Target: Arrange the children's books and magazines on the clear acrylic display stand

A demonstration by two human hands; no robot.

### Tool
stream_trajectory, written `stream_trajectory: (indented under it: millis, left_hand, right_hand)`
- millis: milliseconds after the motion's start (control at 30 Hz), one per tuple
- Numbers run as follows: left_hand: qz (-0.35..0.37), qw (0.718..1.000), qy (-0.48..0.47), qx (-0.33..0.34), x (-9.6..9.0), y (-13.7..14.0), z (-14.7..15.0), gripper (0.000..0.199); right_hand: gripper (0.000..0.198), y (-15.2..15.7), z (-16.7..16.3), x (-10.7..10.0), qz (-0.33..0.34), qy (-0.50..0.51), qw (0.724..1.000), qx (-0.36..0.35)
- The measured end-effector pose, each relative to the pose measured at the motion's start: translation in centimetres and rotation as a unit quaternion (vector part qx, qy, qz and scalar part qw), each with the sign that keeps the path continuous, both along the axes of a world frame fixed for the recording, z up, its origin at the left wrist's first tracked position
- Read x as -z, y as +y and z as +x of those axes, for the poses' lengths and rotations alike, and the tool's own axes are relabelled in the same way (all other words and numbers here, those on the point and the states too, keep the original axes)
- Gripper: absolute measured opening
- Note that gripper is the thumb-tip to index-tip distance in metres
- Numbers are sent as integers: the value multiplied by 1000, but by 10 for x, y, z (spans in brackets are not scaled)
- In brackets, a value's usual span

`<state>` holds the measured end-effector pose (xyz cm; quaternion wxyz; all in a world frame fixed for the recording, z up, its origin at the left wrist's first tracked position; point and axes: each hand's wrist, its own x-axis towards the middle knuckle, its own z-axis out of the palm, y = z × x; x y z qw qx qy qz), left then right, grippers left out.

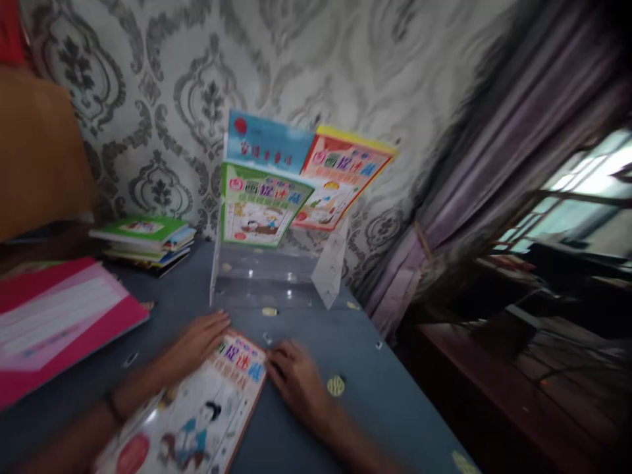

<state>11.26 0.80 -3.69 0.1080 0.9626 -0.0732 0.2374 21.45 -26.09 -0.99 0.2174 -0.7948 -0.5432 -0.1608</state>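
A picture book (197, 421) with a white cover, coloured Chinese title characters and a cartoon figure lies at the near edge of the grey patterned table. My left hand (200, 345) rests along its upper left edge, fingers stretched out. At the upper right corner, my right hand (299, 378) has its fingers curled against the book's edge; motion blurs them a little. Beyond both hands stands a clear plastic book rack (261, 270). It holds a green-bordered book (261, 207), a blue book (264, 141) and a red-and-yellow book (340, 178).
A stack of books (148, 240) with a green one on top sits at the back left. Nearer on the left lies a large pink folder or book (64, 322). Patterned wallpaper rises behind the table (365, 368). Purple curtains (434, 191) hang beside a window on the right.
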Motion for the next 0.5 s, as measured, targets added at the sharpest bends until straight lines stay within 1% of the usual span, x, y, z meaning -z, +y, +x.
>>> stream_trajectory:
  millis: [67, 133, 233, 367, 433, 500]
  left_hand:
    - [-16, 999, 35, -3, -11, -1, -3, 43]
    - [-11, 998, 62, -11, -19, -4, -4, 42]
    - [31, 994, 93, -49, -27, -11, -6, 38]
    - [79, 986, 125, -75, -36, -18, -14, 37]
    - [80, 983, 134, -98, -40, -20, -18, 38]
    - [64, 980, 141, -121, -45, -21, -21, 36]
  right_hand:
    - [12, 1, 1, -4, -26, 25, 999, 2]
    - [15, 2, 3, -5, -30, 52, 998, 11]
    - [18, 1, 4, -6, -45, 89, 995, 23]
    - [22, 0, 5, -6, -49, 112, 992, 27]
    - [23, 0, 5, -5, -47, 119, 991, 24]
    - [24, 1, 5, -5, -48, 125, 991, 24]
